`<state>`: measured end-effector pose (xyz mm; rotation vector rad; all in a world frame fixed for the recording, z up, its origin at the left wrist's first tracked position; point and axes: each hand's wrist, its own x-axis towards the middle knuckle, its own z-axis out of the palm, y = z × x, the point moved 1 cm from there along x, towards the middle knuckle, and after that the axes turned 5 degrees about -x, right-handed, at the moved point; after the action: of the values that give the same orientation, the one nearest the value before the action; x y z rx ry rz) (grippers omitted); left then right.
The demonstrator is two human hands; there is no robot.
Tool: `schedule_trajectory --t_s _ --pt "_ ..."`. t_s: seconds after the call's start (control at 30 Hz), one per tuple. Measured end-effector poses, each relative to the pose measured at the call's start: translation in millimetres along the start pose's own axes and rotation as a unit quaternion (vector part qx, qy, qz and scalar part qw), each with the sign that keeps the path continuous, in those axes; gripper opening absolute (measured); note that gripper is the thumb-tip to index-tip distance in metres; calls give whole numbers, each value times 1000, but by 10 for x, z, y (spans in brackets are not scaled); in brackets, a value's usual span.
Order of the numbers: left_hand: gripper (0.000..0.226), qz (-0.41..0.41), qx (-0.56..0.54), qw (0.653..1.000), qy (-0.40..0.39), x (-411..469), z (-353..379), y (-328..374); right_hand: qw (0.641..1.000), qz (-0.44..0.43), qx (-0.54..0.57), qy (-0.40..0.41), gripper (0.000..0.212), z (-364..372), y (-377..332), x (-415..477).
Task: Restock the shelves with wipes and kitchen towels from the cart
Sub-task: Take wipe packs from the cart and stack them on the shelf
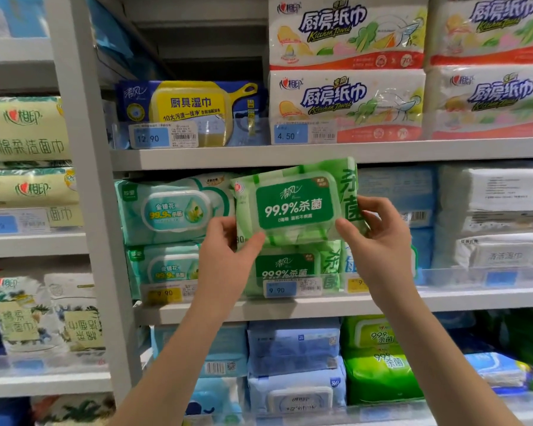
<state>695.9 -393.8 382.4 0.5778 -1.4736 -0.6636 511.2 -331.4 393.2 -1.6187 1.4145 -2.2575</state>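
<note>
A green pack of wipes (293, 204) with a dark green "99.9%" label is held up in front of the middle shelf (290, 309). My left hand (228, 256) grips its lower left corner, thumb on the front. My right hand (379, 238) grips its right end. Below it a matching green pack (286, 269) stands on that shelf behind a 9.90 price tag. White kitchen towel packs (346, 103) are stacked on the upper shelf (290, 155) at the right.
Teal wipe packs (170, 210) are stacked left of the held pack. A blue and yellow kitchen wipe pack (191, 112) sits on the upper shelf with dark empty space above it. Blue and green packs (293, 348) fill the lower shelf. A grey upright post (96, 179) divides the shelving.
</note>
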Motion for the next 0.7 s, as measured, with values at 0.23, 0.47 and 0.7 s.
schedule_trajectory --t_s 0.23,0.47,0.7 --pt "43 29 52 998 36 151 0 -41 1000 -28 -2 -3 27 54 253 15" --pt "40 67 205 975 57 196 30 -150 999 -19 -41 -14 27 173 478 100" --pt "38 67 248 965 53 296 38 -255 998 -30 -56 -8 36 221 501 109"
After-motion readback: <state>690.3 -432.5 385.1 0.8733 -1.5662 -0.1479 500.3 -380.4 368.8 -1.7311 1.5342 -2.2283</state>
